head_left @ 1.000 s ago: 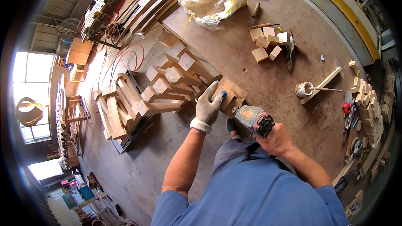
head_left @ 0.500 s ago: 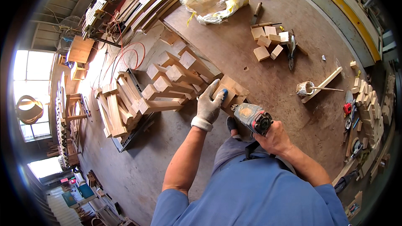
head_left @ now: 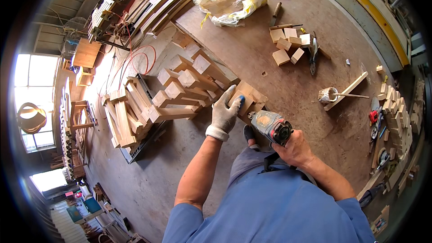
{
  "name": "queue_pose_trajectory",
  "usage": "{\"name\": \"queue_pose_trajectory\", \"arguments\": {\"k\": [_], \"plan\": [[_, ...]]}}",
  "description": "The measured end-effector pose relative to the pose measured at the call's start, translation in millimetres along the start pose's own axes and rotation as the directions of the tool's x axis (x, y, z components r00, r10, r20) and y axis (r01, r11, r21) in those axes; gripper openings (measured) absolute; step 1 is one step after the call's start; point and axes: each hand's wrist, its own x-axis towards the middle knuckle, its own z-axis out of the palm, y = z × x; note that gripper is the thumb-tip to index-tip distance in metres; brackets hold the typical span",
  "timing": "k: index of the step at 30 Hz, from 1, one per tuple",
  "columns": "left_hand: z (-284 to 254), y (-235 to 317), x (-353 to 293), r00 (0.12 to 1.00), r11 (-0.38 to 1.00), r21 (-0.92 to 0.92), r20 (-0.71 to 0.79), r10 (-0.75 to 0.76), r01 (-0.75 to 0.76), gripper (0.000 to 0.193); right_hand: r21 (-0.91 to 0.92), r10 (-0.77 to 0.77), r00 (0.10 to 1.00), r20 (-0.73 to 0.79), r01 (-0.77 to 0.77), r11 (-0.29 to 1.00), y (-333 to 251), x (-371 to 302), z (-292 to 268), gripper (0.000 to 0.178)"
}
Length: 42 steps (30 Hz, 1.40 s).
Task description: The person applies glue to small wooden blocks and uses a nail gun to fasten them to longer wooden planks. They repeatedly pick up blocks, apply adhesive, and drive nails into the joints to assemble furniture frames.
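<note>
My left hand (head_left: 224, 112) wears a pale knitted glove with a blue thumb tip. Its thumb and fingers are closed on the edge of a light wooden workpiece (head_left: 253, 92) in front of me; much of the piece is hidden by the hand and tool. In my bare right hand (head_left: 295, 149) is a worn grey power drill (head_left: 269, 123) with a black and red rear end, held by its grip. The drill's front end is close to the workpiece's near side, and I cannot tell whether they touch.
Squared wooden legs (head_left: 191, 80) stand bunched left of the workpiece, beside a wooden stack (head_left: 123, 119) on a metal frame. Farther off lie wood blocks (head_left: 281, 57), pliers (head_left: 313, 58) and a plastic bag (head_left: 231, 0). A pot (head_left: 327, 95) with a stick sits at right.
</note>
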Motion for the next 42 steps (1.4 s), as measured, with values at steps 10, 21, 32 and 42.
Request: {"name": "queue_pose_trajectory", "arguments": {"k": [10, 21, 32, 42], "plan": [[-1.1, 4.5, -0.5, 1.000, 0.999, 0.042, -0.007, 0.019, -0.019, 0.058, -0.011, -0.017, 1.000, 0.012, 0.017, 1.000, 4.8, -5.9, -2.8, 0.019], [-2.4, 4.4, 0.3, 1.000, 0.999, -0.026, 0.014, -0.023, 0.023, 0.057, -0.135, 0.475, 0.832, -0.287, -0.526, 0.839, 59.2, -93.7, -86.0, 0.025], [-3.3, 26.5, -26.4, 0.955, 0.849, 0.457, 0.002, 0.297, -0.265, 0.084, -0.464, 0.573, 0.576, -0.583, -0.815, 0.347, 258.0, -194.8, -128.8, 0.083], [-14.5, -6.2, -64.5, 0.948, 0.864, 0.438, -0.074, 0.309, -0.247, 0.083, -0.563, 0.278, 0.866, -0.415, -0.485, 0.670, 198.4, -127.6, -91.8, 0.042]]}}
